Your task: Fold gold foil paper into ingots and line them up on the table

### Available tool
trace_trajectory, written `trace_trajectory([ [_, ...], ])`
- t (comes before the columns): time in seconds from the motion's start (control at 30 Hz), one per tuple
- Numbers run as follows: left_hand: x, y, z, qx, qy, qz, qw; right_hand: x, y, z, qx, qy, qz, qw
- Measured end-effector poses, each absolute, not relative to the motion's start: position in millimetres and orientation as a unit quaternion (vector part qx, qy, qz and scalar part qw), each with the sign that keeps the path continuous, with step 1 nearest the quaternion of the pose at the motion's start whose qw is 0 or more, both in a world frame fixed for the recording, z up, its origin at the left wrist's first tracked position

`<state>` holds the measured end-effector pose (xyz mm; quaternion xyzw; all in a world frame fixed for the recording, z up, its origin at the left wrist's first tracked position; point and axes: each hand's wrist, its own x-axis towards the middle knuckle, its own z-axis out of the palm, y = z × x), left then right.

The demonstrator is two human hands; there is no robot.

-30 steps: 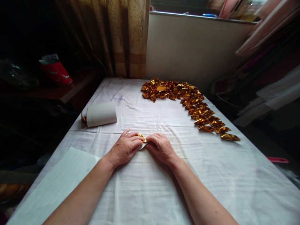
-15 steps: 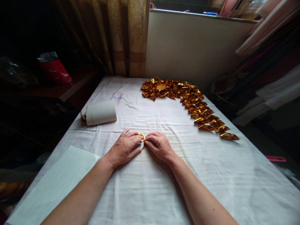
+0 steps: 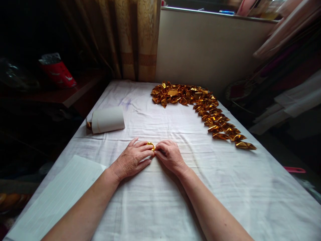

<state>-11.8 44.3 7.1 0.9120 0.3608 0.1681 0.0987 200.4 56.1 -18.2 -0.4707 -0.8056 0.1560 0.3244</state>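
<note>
Near the middle of the table lies a small piece of gold foil paper (image 3: 151, 145), mostly covered by fingers. My left hand (image 3: 135, 154) rests over its left side, fingertips pressing it to the cloth and thumb below. On its right edge, my right hand (image 3: 169, 154) is closed in a pinch, thumb against curled fingers. The two hands' fingertips meet at the foil, so its full shape is hidden. Folded gold foil pieces (image 3: 185, 95) form a heap at the back, and a row of them runs down the right side.
A white cardboard roll (image 3: 108, 119) lies on its side at the left, with brown-gold material at its end. Lined paper sheets (image 3: 67, 187) lie partly under my left forearm. White cloth (image 3: 225, 194) covers the table. A red container (image 3: 59, 74) stands on a side surface.
My left fingertips have shifted slightly right, covering the pale part of the foil piece that showed before. My right hand keeps its pinch in almost the same place.
</note>
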Motion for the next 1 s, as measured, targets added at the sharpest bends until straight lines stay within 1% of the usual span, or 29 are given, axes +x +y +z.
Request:
trace_trajectory([
  [0.6, -8.9, 41.6, 13.7, 0.931, 0.328, 0.155, 0.044, 202.4, 56.9, -21.1, -0.473, -0.802, 0.169, 0.322],
  [0.87, -7.5, 39.4, 13.6, 0.93, 0.333, 0.147, 0.05, 201.5, 55.8, -17.5, -0.476, -0.801, 0.171, 0.32],
  [1.0, -11.5, 41.5, 10.6, 0.924, 0.337, 0.159, 0.085, 202.4, 56.8, -20.0, -0.474, -0.803, 0.165, 0.321],
])
